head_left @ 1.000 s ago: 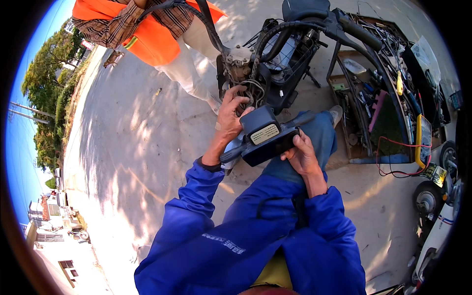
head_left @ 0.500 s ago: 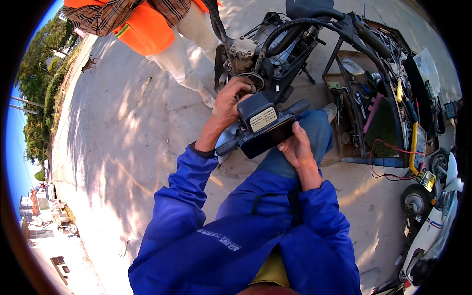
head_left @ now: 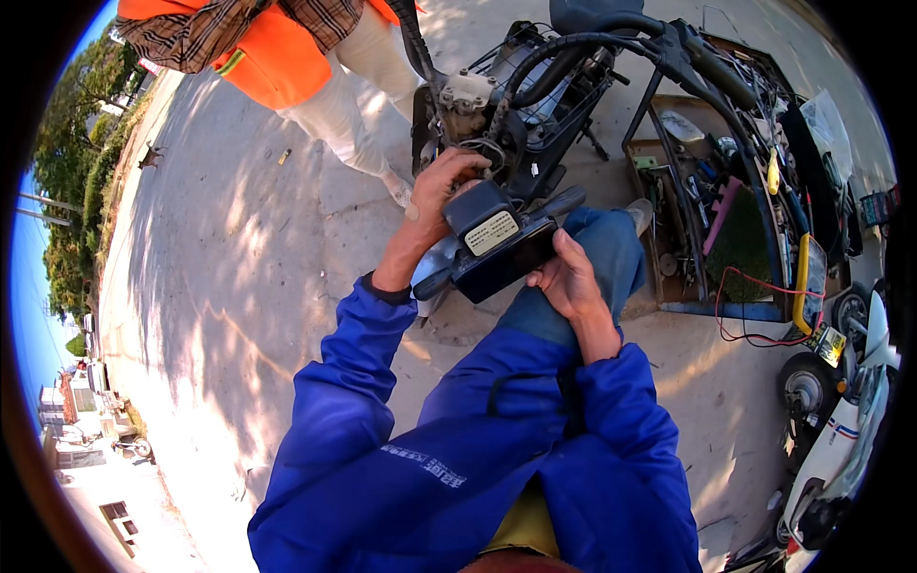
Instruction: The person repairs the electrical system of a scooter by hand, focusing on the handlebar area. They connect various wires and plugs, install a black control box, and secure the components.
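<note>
On the bike's (head_left: pixel 470 93) near side, the right hand (head_left: pixel 576 282) grips the unit (head_left: pixel 499 256) by its edge; the left hand (head_left: pixel 437 198) curls at the bike's wires (head_left: pixel 492 148), whether holding any I cannot tell

You're outdoors, looks like a roadside repair spot. Sunlit pavement (head_left: pixel 248 258), trees (head_left: pixel 72 143), a packed tool tray (head_left: pixel 683 307) and a stripped-down bike (head_left: pixel 469 94) give it away.

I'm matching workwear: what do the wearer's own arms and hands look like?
Loose blue sleeves, the left ending in a dark band. The left hand and right hand wear no gloves; a pale patch, perhaps a plaster, sits on the left wrist.
</note>
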Motion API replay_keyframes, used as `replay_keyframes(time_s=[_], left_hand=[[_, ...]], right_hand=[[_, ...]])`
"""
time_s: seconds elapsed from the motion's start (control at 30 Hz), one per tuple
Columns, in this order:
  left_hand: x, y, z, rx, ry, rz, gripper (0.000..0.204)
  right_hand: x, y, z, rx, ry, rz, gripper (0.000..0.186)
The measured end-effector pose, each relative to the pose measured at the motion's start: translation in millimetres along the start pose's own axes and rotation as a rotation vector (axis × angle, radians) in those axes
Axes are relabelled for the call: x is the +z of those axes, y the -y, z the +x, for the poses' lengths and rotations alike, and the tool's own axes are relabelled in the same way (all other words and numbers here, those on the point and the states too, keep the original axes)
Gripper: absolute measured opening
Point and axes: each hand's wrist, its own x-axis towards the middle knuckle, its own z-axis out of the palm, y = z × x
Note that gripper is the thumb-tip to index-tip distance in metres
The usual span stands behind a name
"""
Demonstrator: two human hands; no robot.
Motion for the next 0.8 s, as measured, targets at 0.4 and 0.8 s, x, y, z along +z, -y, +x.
replay_keyframes(time_s=[0.4,0.8], left_hand=[[-7,10,-1,-0.072,0.053,-0.061,0.033],[-1,-10,-27,-0.240,-0.062,-0.076,0.027]], right_hand=[[6,0,1,0.018,-0.044,-0.034,0.042],[5,3,-2,-0.043,-0.109,0.121,0.044]])
